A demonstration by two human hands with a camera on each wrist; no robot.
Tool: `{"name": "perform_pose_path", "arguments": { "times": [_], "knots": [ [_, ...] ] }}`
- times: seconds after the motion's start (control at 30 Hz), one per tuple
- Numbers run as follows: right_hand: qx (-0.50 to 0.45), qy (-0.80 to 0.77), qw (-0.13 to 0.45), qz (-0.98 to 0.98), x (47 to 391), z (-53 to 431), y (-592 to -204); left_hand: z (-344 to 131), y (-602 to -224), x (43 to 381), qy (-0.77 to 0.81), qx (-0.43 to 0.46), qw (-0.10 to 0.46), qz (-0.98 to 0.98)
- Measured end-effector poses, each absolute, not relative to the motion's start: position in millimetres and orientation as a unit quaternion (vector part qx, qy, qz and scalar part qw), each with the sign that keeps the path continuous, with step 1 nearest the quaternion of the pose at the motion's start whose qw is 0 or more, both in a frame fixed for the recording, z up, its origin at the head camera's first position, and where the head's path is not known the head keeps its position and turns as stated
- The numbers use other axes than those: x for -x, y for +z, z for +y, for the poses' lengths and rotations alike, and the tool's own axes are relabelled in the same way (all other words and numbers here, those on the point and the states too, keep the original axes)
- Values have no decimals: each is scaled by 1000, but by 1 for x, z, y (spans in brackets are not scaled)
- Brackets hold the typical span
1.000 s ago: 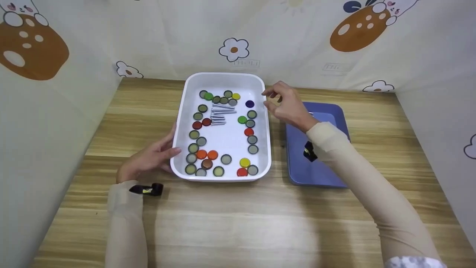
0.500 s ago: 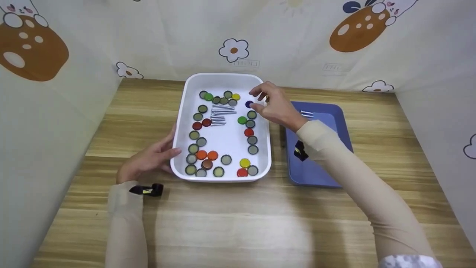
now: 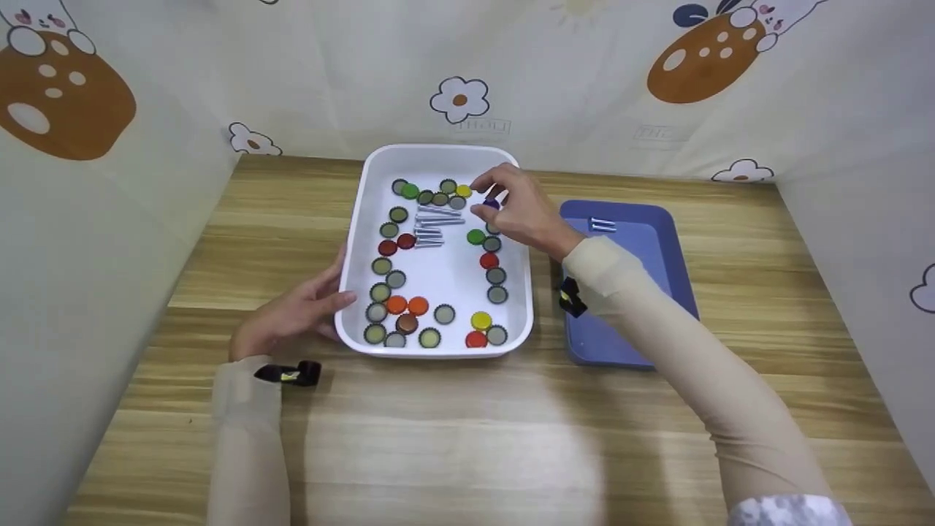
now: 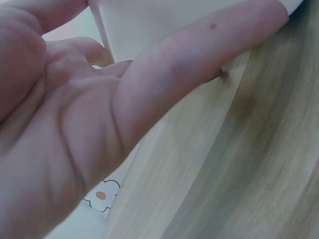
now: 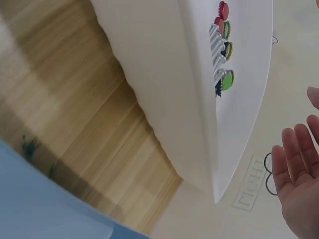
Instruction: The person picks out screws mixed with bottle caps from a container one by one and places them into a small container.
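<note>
On the table stands a deep white tray [image 3: 438, 354] holding several bottle caps in mixed colours and a row of silver screws [image 3: 438, 219]. My left hand [image 3: 299, 310] grips its left side, thumb at the rim and the other fingers partly hidden beyond the wall; the left wrist view shows the nearest finger straight. Over the tray's far right part hovers my right hand [image 3: 526, 212], thumb and fingers curved and apart, with no object visible between them. A dark purple cap [image 3: 491, 204] shows below its fingers. The right wrist view catches only part of that hand.
To the right lies a shallow blue tray [image 3: 584, 354] with a few silver screws [image 3: 602, 224] near its far end, partly under the right forearm. A patterned cloth wall [image 3: 555, 117] closes off the back and sides of the wooden table [image 3: 438, 431].
My right hand has moved left from the white tray's right rim to above its inside, uncovering the screws in the blue tray. My left hand has stayed in place.
</note>
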State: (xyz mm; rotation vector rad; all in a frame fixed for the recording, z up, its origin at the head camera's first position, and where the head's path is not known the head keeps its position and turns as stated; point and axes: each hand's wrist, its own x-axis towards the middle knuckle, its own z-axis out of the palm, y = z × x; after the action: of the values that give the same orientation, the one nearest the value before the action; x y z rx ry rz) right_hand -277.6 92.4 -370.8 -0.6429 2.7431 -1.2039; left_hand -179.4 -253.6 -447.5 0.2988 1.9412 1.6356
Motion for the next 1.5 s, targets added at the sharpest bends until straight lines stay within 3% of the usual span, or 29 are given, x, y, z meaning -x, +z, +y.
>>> {"name": "perform_pose_path", "arguments": {
  "times": [0.83,1.5],
  "knots": [
    [194,-438,51,876,279,63,-389,-255,-447,180,610,-101,289,731],
    [145,-470,127,861,282,45,-381,-254,-446,178,617,-95,289,726]
  ]
}}
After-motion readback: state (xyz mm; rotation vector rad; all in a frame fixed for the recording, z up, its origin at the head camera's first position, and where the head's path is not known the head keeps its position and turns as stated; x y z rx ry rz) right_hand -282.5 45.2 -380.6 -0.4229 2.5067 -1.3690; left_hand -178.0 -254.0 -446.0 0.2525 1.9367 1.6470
